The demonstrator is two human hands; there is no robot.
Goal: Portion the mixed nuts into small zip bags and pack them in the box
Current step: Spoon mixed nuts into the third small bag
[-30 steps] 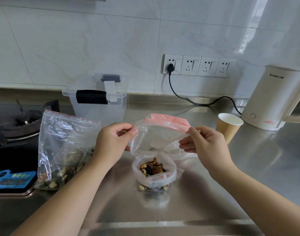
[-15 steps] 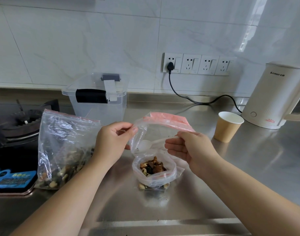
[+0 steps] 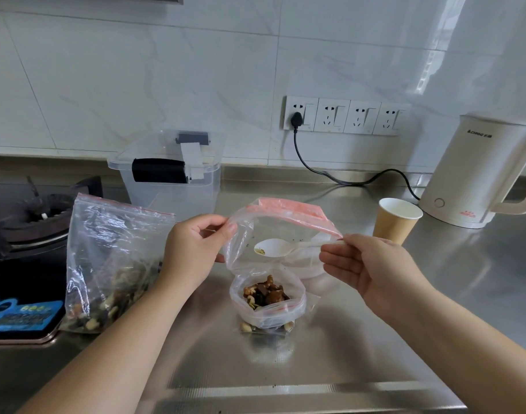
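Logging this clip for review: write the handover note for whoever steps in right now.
Left hand pinches the empty zip bag by its left edge, holding it open.
Right hand holds the white spoon, its bowl inside that bag.
Small filled bag stands open on the counter, unsealed.
Bulk nut bag stands at left; clear box behind, lid on.
Done: one portion scooped.
Left: seal it, fill more bags, pack the box.

Bare counter (image 3: 285,383) lies open in front; big nut bag (image 3: 112,258) blocks left, paper cup (image 3: 397,219) right.
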